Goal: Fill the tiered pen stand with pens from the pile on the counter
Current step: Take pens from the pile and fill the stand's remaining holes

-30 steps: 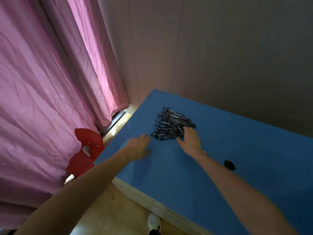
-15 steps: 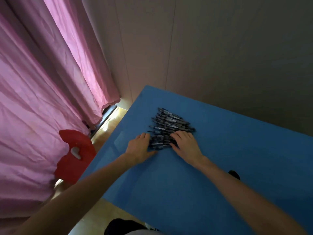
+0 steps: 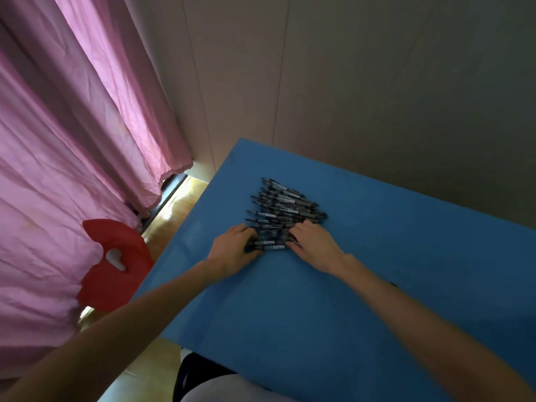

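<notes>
Head view: both hands [image 3: 236, 250] [image 3: 314, 246] flank the pens [image 3: 285, 211].

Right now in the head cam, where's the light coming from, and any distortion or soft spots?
Head view: light comes through the pink curtain and the bright floor gap below it; the wall at right is dim. Wide-angle bend tilts the wall seams and blue counter. Pen pile reads fairly sharp, labels illegible; both forearms soften near the frame edge.

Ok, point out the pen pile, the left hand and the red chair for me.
pen pile [image 3: 285, 204]: head view, on the middle pens of the heap.
left hand [image 3: 232, 250]: head view, on the back of the hand.
red chair [image 3: 116, 262]: head view, on its backrest beside the cutout.
</notes>
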### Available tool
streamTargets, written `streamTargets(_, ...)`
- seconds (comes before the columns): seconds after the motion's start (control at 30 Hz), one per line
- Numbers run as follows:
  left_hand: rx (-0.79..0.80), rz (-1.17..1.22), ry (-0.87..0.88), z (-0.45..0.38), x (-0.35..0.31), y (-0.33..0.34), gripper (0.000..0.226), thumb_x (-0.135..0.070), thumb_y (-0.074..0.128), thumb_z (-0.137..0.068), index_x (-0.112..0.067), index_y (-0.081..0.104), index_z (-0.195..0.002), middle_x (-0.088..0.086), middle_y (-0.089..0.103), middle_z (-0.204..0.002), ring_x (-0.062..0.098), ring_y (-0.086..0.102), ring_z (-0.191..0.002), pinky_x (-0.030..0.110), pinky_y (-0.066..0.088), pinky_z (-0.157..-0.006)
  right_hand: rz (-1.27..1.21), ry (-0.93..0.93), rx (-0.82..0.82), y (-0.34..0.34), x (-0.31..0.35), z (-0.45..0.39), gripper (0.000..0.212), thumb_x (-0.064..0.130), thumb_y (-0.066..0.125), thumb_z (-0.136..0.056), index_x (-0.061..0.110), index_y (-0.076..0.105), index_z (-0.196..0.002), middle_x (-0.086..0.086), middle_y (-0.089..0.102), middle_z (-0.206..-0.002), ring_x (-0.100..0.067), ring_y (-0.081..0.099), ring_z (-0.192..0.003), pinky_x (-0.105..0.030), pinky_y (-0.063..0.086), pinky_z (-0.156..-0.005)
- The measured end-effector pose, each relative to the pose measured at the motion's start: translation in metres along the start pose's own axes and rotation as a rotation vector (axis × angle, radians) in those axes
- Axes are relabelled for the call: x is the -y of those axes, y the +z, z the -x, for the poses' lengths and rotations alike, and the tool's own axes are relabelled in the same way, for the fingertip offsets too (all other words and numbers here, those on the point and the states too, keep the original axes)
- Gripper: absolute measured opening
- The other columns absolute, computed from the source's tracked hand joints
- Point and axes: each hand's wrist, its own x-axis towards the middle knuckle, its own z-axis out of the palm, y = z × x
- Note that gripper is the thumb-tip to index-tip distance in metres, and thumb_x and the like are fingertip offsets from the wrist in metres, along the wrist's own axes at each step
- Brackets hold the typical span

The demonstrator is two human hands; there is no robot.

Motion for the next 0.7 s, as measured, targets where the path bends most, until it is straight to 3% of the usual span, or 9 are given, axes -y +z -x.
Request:
streamTargets(0.1,0.035,-0.045,0.041,-0.001,0.0,0.0,0.042,-0.055,0.066,-0.088,-0.028,0.058,-0.118,-0.007,0.054,-0.117,0.016,0.051,-0.113,0.033,0.051,-0.081,-0.017,0.024,0.014,0.0,0.003,0.003,0.027,0.039,0.048,-0.105,0.015,0.061,-0.102,0.001,0.06,-0.099,-0.017,0.051,-0.091,-0.034,0.048,-0.079)
streamTargets(0.33,0.057,-0.039,0.064,-0.003,-0.002,0.001,0.068,-0.075,0.063,-0.08,-0.029,0.061,-0.131,-0.008,0.054,-0.123,0.014,0.051,-0.115,0.034,0.052,-0.087,-0.149,0.118,0.104,-0.009,0.009,0.012,0.025,0.039,0.044,-0.107,0.023,0.042,-0.089,0.009,0.045,-0.089,-0.012,0.043,-0.084,-0.029,0.041,-0.074)
streamTargets(0.43,0.057,-0.038,0.085,-0.002,-0.003,0.001,0.062,-0.067,0.068,-0.082,-0.029,0.06,-0.131,-0.009,0.054,-0.122,0.013,0.05,-0.116,0.033,0.052,-0.086,-0.257,0.183,0.107,-0.005,0.01,0.015,0.03,0.039,0.044,-0.107,0.019,0.043,-0.084,0.007,0.044,-0.083,-0.014,0.043,-0.077,-0.029,0.038,-0.068)
streamTargets(0.57,0.062,0.038,0.088,0.0,-0.006,0.004,0.039,-0.05,0.071,-0.088,-0.028,0.06,-0.117,-0.008,0.054,-0.116,0.015,0.055,-0.106,0.033,0.051,-0.08,-0.423,0.297,-0.019,-0.002,0.009,0.026,0.028,0.037,0.045,-0.107,0.022,0.044,-0.084,0.006,0.047,-0.081,-0.009,0.043,-0.069,-0.027,0.034,-0.059)
streamTargets(0.7,0.048,0.047,0.157,-0.001,-0.002,0.001,0.029,-0.043,0.071,-0.091,-0.026,0.066,-0.114,-0.009,0.06,-0.111,0.016,0.059,-0.102,0.033,0.052,-0.079,-0.481,0.387,-0.099,0.0,0.008,0.037,0.024,0.035,0.046,-0.107,0.021,0.044,-0.087,0.009,0.045,-0.079,-0.009,0.044,-0.065,-0.024,0.034,-0.056)
